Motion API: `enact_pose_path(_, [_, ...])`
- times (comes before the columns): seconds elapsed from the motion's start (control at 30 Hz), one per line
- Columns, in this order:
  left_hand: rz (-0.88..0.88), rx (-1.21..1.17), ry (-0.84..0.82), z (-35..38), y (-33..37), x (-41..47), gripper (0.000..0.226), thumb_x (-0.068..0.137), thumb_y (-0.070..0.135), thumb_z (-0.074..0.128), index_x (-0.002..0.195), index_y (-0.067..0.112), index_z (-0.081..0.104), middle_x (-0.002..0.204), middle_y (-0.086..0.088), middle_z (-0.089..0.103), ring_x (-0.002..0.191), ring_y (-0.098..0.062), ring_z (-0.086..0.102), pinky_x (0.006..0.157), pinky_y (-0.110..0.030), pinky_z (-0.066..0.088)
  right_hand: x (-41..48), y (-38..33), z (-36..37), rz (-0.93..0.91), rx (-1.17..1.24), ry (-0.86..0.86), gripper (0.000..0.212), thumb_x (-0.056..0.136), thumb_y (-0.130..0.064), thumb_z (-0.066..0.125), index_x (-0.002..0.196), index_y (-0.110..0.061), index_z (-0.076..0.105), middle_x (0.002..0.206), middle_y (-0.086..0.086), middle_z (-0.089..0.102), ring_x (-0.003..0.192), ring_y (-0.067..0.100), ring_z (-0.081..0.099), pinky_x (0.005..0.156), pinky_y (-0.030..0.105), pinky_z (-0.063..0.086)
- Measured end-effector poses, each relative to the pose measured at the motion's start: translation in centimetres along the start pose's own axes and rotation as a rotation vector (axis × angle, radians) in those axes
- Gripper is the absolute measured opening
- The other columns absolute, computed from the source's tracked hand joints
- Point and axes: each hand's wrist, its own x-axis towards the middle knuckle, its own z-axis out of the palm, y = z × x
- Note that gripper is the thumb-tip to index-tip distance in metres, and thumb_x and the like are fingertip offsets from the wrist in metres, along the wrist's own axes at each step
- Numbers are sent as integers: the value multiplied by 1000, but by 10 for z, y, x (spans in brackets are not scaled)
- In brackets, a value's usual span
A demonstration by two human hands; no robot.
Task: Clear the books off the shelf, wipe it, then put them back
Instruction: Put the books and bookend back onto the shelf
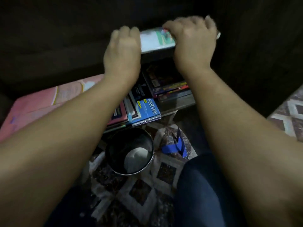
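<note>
together left hand (123, 46), right hand (193, 38) hold glossy flat book (155, 41).

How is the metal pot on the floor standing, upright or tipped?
Upright. The metal pot shows its round rim facing up, with something pale lying at its bottom.

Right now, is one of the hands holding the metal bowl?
No, the metal bowl stands on the floor, while the left hand and right hand both hold the white and green book.
</note>
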Motion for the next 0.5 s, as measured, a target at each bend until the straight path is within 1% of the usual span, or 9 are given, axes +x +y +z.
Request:
enact_pose_path(0.07, [65, 23, -9, 36, 10, -9, 28, 79, -3, 44, 100, 7, 61, 96, -15, 63, 89, -33, 61, 66, -39, 50, -21, 12, 29, 34, 6, -114, 37, 91, -28, 41, 122, -33, 62, 122, -2, 64, 117, 28, 53, 106, 48, 26])
enact_pose_path(0.1, [96, 13, -17, 51, 15, -15, 31, 79, 0, 38, 98, 7, 61, 93, -14, 64, 86, -32, 61, 64, -37, 50, -34, 20, 43, 54, 7, -197, 38, 91, -26, 42, 124, -33, 60, 125, -1, 63, 118, 28, 51, 106, 47, 25])
enact_pose_path(0.13, [105, -15, -98, 64, 21, -21, 34, 81, -1, 34, 102, 5, 61, 97, -16, 63, 90, -33, 60, 69, -38, 50, -46, 27, 55, 74, 1, -293, 38, 92, -25, 43, 126, -34, 58, 128, -1, 61, 120, 28, 49, 107, 47, 24])
enact_pose_path(0.23, [91, -95, -419, 90, 38, -39, 41, 83, -12, 42, 122, -1, 49, 119, -19, 52, 114, -35, 48, 87, -41, 45, -65, 47, 76, 69, -28, -517, 42, 96, -27, 49, 136, -39, 49, 142, -4, 50, 128, 27, 41, 111, 47, 17])
enact_pose_path(0.3, [66, -145, -431, 98, 39, -37, 47, 80, -16, 45, 124, -1, 46, 123, -18, 48, 119, -34, 44, 92, -41, 44, -60, 55, 82, 69, -20, -548, 46, 96, -27, 50, 139, -40, 44, 147, -4, 44, 133, 26, 36, 113, 49, 14])
enact_pose_path(0.37, [101, -198, -480, 104, 34, -28, 49, 80, -14, 51, 127, -2, 44, 126, -19, 44, 121, -34, 42, 96, -42, 44, -54, 56, 86, 76, -23, -576, 51, 96, -27, 51, 142, -41, 39, 151, -4, 38, 138, 26, 30, 114, 51, 12])
enact_pose_path(0.4, [108, -231, -529, 106, 30, -23, 51, 83, -6, 59, 130, -1, 41, 129, -18, 41, 123, -34, 40, 99, -42, 43, -52, 55, 88, 82, -24, -595, 54, 95, -26, 53, 144, -40, 36, 153, -4, 35, 139, 26, 28, 115, 52, 11])
enact_pose_path(0.43, [99, -263, -588, 106, 27, -19, 61, 84, 10, 70, 135, 0, 37, 134, -18, 36, 126, -33, 37, 103, -42, 41, -52, 53, 90, 89, -28, -612, 59, 93, -26, 57, 145, -39, 34, 154, -3, 33, 141, 27, 25, 115, 53, 10])
enact_pose_path(0.5, [69, -288, -725, 104, 25, -17, 96, 75, 44, 79, 144, 3, 26, 145, -16, 25, 136, -30, 26, 111, -41, 33, -51, 50, 92, 95, -49, -622, 69, 88, -26, 64, 147, -35, 30, 155, -1, 29, 143, 27, 21, 114, 57, 6])
